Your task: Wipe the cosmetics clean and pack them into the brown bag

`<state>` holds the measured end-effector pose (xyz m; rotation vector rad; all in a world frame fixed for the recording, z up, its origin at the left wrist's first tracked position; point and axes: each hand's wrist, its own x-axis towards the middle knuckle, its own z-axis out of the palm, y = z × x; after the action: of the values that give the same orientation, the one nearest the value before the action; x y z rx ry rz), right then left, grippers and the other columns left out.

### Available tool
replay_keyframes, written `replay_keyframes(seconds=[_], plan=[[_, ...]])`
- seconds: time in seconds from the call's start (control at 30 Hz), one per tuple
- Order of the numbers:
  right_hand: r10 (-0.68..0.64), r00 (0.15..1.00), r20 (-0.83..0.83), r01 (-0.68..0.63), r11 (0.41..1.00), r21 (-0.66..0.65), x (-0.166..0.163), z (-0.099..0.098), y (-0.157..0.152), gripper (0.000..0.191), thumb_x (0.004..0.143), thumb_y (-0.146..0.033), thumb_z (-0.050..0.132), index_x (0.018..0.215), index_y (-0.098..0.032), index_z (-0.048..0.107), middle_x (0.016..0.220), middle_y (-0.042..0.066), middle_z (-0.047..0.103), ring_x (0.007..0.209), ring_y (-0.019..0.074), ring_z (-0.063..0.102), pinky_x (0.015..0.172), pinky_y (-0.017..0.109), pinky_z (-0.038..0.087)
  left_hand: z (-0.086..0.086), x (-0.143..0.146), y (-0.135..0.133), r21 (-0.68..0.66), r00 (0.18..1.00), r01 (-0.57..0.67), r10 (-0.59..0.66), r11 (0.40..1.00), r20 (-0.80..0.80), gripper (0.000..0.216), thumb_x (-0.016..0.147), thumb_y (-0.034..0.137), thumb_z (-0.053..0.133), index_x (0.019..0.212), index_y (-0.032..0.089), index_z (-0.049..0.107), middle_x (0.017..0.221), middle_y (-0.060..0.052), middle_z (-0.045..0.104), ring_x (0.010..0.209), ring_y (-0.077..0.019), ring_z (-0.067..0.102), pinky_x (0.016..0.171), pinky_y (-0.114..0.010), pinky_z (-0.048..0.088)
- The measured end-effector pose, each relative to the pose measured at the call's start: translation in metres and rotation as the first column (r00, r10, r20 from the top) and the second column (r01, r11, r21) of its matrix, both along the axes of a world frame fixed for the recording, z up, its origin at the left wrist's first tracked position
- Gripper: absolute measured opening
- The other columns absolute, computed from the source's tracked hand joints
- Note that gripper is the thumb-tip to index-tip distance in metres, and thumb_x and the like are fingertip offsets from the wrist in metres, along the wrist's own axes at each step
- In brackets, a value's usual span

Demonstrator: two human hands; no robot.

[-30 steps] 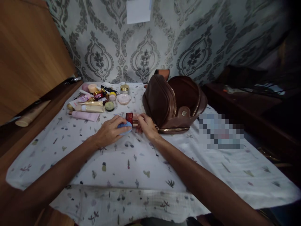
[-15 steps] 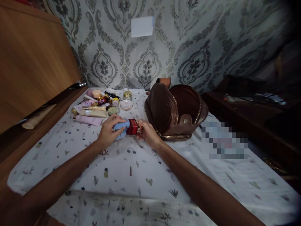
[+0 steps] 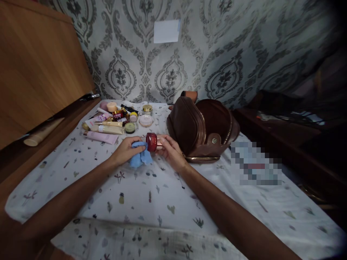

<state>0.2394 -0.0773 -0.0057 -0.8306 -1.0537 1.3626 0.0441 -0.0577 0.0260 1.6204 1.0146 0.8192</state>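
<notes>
My right hand [image 3: 170, 150] grips a small red bottle [image 3: 151, 141] with a pale pink body, holding it on its side just above the cloth. My left hand [image 3: 126, 150] is closed on a crumpled blue cloth [image 3: 140, 157] and presses it against the red cap end of the bottle. Both hands meet at the middle of the table, left of a brown leather bag [image 3: 202, 128] that lies open with its gold zip showing.
A white printed tablecloth [image 3: 151, 202] covers the table. Several tubes, jars and small cosmetics [image 3: 116, 121] lie at the back left. A wooden panel [image 3: 38, 68] stands on the left, with a beige tube [image 3: 42, 131] on its ledge. Dark furniture stands on the right.
The bottle has been lifted off the cloth and turned on its side in my right hand. My left hand has brought the blue cloth up against its red cap.
</notes>
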Motion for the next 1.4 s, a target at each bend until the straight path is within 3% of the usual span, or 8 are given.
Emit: replay_keyframes(seconds=[0.2,0.47,0.6,0.77,0.9,1.03,1.23,1.4], plan=[[-0.085,0.982,0.168,0.065,0.991,0.121,0.004,-0.002,0.001,0.056,0.075,-0.058,0.074,0.117,-0.025,0.058,0.091,0.001,0.067,0.079,0.0170,0.065,0.068,0.030,0.056,-0.002,0.007,0.001,-0.277,0.946,-0.105,0.182,0.955,0.268,0.040,0.052,0.038,0.084,0.077,0.016,0.062,0.065,0.004,0.061,0.055,-0.0109,0.055,0.053,-0.022,0.045],[-0.192,0.922,0.335,0.095,0.954,0.285,0.002,-0.011,0.005,0.073,0.064,-0.040,0.085,0.130,-0.025,0.055,0.100,0.003,0.063,0.092,0.0203,0.062,0.082,0.036,0.054,-0.009,0.009,0.002,-0.320,0.929,-0.096,0.200,0.943,0.311,0.042,0.048,0.032,0.084,0.081,0.014,0.065,0.068,0.003,0.065,0.056,-0.0103,0.057,0.055,-0.021,0.046],[-0.369,0.793,0.485,0.167,0.897,0.410,0.002,-0.009,0.004,0.052,0.062,-0.034,0.085,0.106,-0.021,0.062,0.093,0.003,0.059,0.087,0.0199,0.058,0.082,0.036,0.052,-0.017,0.005,0.008,-0.204,0.922,-0.216,0.269,0.955,0.279,0.039,0.054,0.036,0.082,0.081,0.015,0.064,0.068,0.004,0.062,0.057,-0.0101,0.054,0.055,-0.021,0.046],[-0.435,0.622,0.651,0.010,0.836,0.548,0.002,-0.005,-0.005,0.045,0.065,-0.025,0.079,0.105,-0.020,0.061,0.104,0.007,0.057,0.101,0.0261,0.058,0.091,0.042,0.050,-0.016,0.002,0.007,0.047,0.934,-0.311,0.296,0.949,0.200,0.033,0.067,0.039,0.075,0.089,0.016,0.065,0.075,0.003,0.061,0.065,-0.0110,0.054,0.058,-0.020,0.044],[-0.291,0.665,0.688,-0.183,0.830,0.528,-0.001,-0.007,-0.008,0.052,0.075,-0.023,0.072,0.124,-0.020,0.054,0.120,0.010,0.060,0.113,0.0259,0.060,0.099,0.041,0.048,-0.013,0.002,0.001,0.236,0.974,-0.226,0.214,0.945,0.076,0.028,0.075,0.039,0.068,0.093,0.017,0.067,0.081,0.001,0.063,0.070,-0.0131,0.055,0.060,-0.021,0.044],[-0.202,0.682,0.703,-0.165,0.894,0.417,-0.004,-0.008,-0.011,0.070,0.077,-0.028,0.072,0.139,-0.023,0.040,0.125,0.010,0.063,0.112,0.0243,0.063,0.096,0.038,0.049,-0.012,0.001,0.001,0.349,0.982,-0.176,0.189,0.921,-0.004,0.024,0.082,0.034,0.061,0.098,0.017,0.066,0.086,0.000,0.064,0.075,-0.0153,0.058,0.063,-0.024,0.045],[-0.253,0.614,0.748,-0.033,0.938,0.345,-0.012,0.002,-0.019,0.053,0.075,-0.038,0.073,0.119,-0.019,0.050,0.107,0.010,0.067,0.095,0.0246,0.065,0.084,0.037,0.051,-0.007,0.002,-0.007,0.741,0.959,-0.036,0.232,0.671,-0.163,0.019,0.088,0.023,0.057,0.103,0.017,0.067,0.097,-0.005,0.061,0.095,-0.0204,0.059,0.086,-0.033,0.048],[-0.230,0.622,0.748,-0.019,0.951,0.309,-0.013,0.004,-0.020,0.041,0.072,-0.030,0.071,0.107,-0.021,0.054,0.089,0.002,0.064,0.082,0.0195,0.060,0.075,0.031,0.048,-0.005,0.006,-0.018,0.862,0.950,0.178,0.146,0.475,-0.276,0.021,0.086,0.014,0.056,0.102,0.019,0.068,0.102,-0.008,0.060,0.098,-0.0219,0.056,0.086,-0.035,0.047]])
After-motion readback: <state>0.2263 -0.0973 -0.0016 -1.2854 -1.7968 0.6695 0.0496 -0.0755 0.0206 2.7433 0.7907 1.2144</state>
